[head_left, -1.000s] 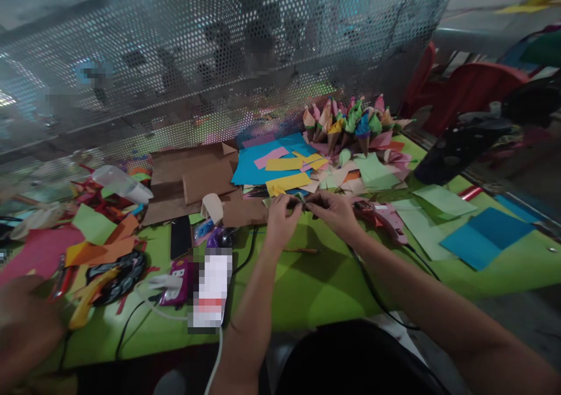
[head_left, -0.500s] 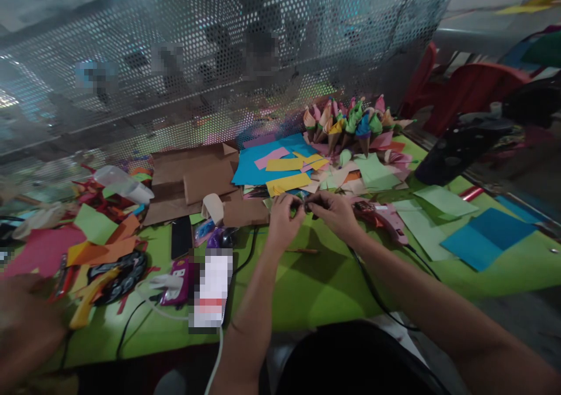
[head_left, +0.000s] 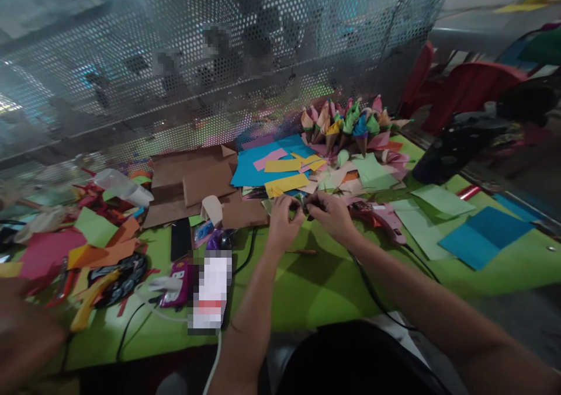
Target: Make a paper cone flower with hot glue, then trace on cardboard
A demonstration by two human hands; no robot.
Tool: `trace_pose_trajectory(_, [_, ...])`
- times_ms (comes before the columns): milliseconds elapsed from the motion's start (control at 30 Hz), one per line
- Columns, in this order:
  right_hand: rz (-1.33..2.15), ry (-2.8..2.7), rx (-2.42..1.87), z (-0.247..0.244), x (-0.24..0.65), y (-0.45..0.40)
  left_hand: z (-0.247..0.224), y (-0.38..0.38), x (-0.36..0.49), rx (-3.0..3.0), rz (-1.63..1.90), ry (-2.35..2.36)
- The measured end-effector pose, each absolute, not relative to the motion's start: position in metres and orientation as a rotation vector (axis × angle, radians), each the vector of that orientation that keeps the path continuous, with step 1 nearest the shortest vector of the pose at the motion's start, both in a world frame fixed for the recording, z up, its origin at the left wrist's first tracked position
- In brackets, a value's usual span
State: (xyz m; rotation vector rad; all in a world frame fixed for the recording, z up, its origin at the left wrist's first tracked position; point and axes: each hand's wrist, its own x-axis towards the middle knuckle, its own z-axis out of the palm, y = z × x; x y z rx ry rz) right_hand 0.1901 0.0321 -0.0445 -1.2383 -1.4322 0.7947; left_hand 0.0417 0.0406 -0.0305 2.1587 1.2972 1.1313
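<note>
My left hand [head_left: 284, 217] and my right hand [head_left: 329, 212] meet above the green table [head_left: 324, 301], fingertips pinched close together. Between them shows a small dark and greenish piece [head_left: 300, 198], too small and blurred to name; both hands grip it. Just below lies a thin brown stick [head_left: 301, 251]. To the right of my right hand rests a pink glue gun [head_left: 388, 221] with a black cord. Beyond my fingers are yellow paper strips [head_left: 287, 183] on blue paper sheets [head_left: 249, 167].
Several colourful paper cones [head_left: 346, 123] stand at the back by the perforated metal screen [head_left: 188, 108]. Brown paper [head_left: 210, 182], a purple power strip [head_left: 175, 284] and a blurred phone-like slab [head_left: 213, 290] lie left. Another person's hand [head_left: 30, 331] is at far left. A dark tumbler [head_left: 451, 149] leans right.
My hands stay nearly in place; slightly more of the greenish piece shows between the fingertips. The other person's hand at left has shifted slightly. The camera view has moved a little.
</note>
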Motion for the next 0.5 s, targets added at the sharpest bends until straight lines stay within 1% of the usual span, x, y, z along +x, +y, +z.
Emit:
trace_pose_trajectory(133, [0.866, -1.409, -1.213, -0.0453, 0.19, 0.0329, -0.0303, 0.041, 0.0409, 2.118, 1.091, 1.294])
trace_pose_trajectory(267, [0.746, -1.481, -1.215, -0.042, 0.1927, 0.0319, -0.028, 0.0403, 0.0386, 2.087, 1.018, 1.321])
trace_pose_trajectory(400, [0.607, -1.565, -1.216, -0.0385, 0.1943, 0.0296, -0.0275, 0.0411, 0.037, 2.209, 0.937, 1.356])
trace_pose_trajectory(500, [0.57, -1.606, -1.201, -0.0393, 0.1936, 0.0289, -0.0295, 0.0426, 0.0372, 2.313, 0.927, 1.361])
